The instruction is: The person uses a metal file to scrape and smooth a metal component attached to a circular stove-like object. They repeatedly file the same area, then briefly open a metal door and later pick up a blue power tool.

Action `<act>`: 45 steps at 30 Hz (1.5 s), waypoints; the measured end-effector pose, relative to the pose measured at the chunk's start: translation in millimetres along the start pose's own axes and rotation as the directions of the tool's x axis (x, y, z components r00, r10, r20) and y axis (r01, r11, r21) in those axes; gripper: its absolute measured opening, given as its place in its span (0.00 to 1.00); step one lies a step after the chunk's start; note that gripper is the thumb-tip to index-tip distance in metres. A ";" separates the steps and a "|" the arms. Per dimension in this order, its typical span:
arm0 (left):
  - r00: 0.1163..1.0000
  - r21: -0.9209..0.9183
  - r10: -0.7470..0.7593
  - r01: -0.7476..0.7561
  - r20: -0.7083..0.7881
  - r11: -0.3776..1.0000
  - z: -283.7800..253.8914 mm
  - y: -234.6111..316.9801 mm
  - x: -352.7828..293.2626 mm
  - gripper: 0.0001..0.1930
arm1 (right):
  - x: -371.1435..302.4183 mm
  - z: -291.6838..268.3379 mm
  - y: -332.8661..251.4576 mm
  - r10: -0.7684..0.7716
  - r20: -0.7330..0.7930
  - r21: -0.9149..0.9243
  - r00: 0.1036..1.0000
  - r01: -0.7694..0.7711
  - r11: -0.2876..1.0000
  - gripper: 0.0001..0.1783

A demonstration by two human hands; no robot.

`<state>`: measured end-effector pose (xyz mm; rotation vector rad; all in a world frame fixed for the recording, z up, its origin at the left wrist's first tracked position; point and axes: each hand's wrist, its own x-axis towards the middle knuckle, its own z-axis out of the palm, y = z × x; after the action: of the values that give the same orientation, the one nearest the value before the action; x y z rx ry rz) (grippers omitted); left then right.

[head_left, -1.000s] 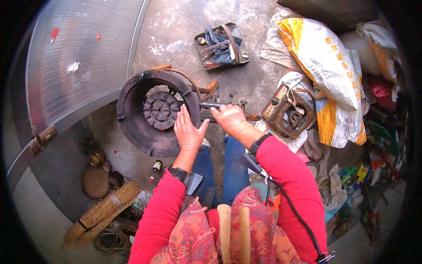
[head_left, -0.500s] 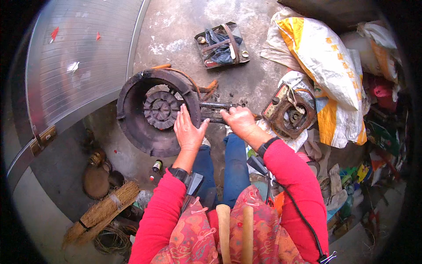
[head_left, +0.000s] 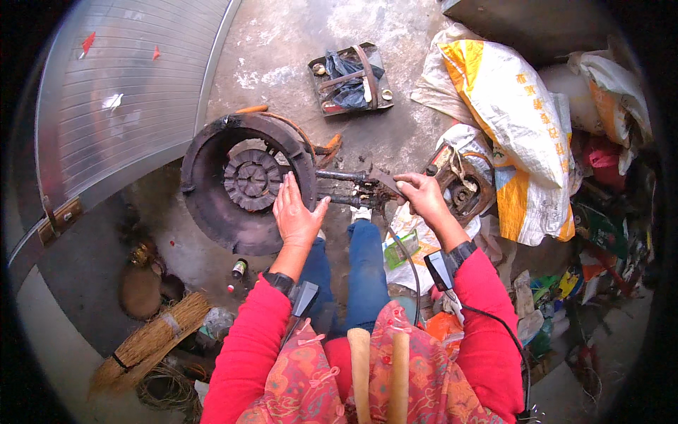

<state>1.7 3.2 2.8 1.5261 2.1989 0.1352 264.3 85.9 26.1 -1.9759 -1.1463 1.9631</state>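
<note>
A dark, round gas burner ring [head_left: 205,205] lies on the concrete floor, with a segmented burner head [head_left: 252,178] inside it. My left hand [head_left: 296,215] rests with fingers stretched out on the ring's right rim. From that side, black gas pipes [head_left: 339,174] run right to a grimy valve assembly [head_left: 367,192]. Over the valves my right hand [head_left: 424,196] is closed, thumb and fingers pinching a flat, brown plate-like piece [head_left: 385,181]. Its far end touches or overlaps the valve parts; I cannot tell which. An orange hose [head_left: 326,147] curves behind the ring.
An open box [head_left: 351,79] with a dark plastic bag stands beyond. To the right are a rusty square burner [head_left: 470,187] and white-and-yellow woven sacks [head_left: 522,120]. A small bottle [head_left: 239,268] and a straw broom [head_left: 152,343] lie at the left. A metal shutter [head_left: 134,78] borders the far left.
My right hand has moved right, away from the pipes, and the flat brown piece in it now shows. My left hand stays on the ring. The view has shifted slightly.
</note>
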 end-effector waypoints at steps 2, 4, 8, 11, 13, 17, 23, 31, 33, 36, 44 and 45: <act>0.999 0.006 0.024 -0.024 -0.028 1.000 1.6 -1.3 -0.5 0.49 | -7.1 -2.8 1.2 0.009 0.016 0.170 1.000 -0.011 0.985 0.15; 1.000 -0.006 0.018 -0.018 -0.026 1.000 3.8 -3.7 -1.0 0.48 | -13.8 1.7 5.4 0.059 0.029 0.304 0.998 -0.065 0.950 0.16; 0.998 -0.134 0.028 -0.035 -0.057 0.990 -0.4 -8.2 -1.6 0.46 | -33.8 20.4 16.7 0.041 0.024 0.540 0.999 -0.047 0.840 0.16; 0.964 -0.221 0.128 -0.182 -0.235 0.958 -19.6 -4.6 -2.6 0.31 | -53.3 28.0 18.1 0.026 0.000 0.531 1.000 -0.022 0.847 0.16; 0.918 -0.243 0.199 -0.291 -0.344 0.925 -36.5 9.2 -7.6 0.18 | -66.8 30.2 14.2 -0.014 -0.039 0.533 0.999 0.033 0.846 0.16; 0.917 -0.448 0.344 -0.398 -0.201 0.801 -63.8 65.8 -10.4 0.17 | -91.9 33.2 -2.8 -0.118 -0.106 0.505 0.987 0.155 0.849 0.15; 0.966 -0.612 0.245 -0.144 0.084 0.778 -82.3 134.2 12.3 0.31 | -124.2 23.9 -25.4 -0.283 -0.207 0.456 0.937 0.348 0.819 0.14; 0.985 -0.775 0.166 -0.068 0.049 0.629 -77.9 174.7 35.6 0.15 | -137.6 0.2 -33.9 -0.335 -0.331 0.472 0.882 0.462 0.751 0.14; 0.991 -0.643 0.117 -0.132 -0.066 0.754 -80.8 181.5 52.8 0.08 | -140.3 -5.1 -34.1 -0.339 -0.341 0.459 0.877 0.470 0.754 0.13; 0.992 -0.775 0.128 -0.090 -0.012 0.625 -88.4 182.4 77.1 0.06 | -144.3 -13.8 -31.9 -0.353 -0.414 0.466 0.839 0.528 0.710 0.13; 0.957 -0.716 0.208 0.001 0.204 0.698 -91.7 189.9 106.9 0.25 | -147.0 -33.5 7.7 -0.279 -0.417 0.504 0.865 0.475 0.721 0.14; 0.943 -0.683 0.130 0.123 0.307 0.720 -92.6 191.5 107.2 0.32 | -147.1 -34.4 13.3 -0.225 -0.366 0.549 0.903 0.405 0.731 0.15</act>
<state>98.0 189.7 115.6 1.0162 1.5857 0.5926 320.5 5.1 141.4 -1.5092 -0.6011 1.5414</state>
